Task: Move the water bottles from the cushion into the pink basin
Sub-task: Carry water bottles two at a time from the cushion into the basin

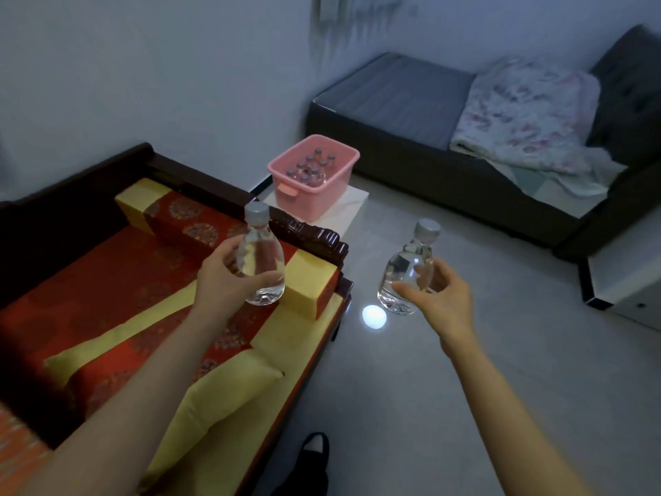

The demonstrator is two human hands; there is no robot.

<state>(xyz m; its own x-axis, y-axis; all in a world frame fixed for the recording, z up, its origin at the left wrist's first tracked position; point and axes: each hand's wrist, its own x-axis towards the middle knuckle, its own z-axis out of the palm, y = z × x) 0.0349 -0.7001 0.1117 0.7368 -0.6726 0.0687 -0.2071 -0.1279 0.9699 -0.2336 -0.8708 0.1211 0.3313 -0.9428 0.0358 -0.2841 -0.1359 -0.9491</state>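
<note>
Bottles stand upright in both your grips: your left hand (229, 270) wraps one bottle (260, 257), your right hand (434, 297) the other (406, 272). The pink basin (314, 180), already holding several, lies ahead beyond both, between them; your left hand looks slightly nearer.

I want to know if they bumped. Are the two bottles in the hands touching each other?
Apart. The head view shows bare floor between the left bottle in the left hand and the right bottle in the right hand.
</note>
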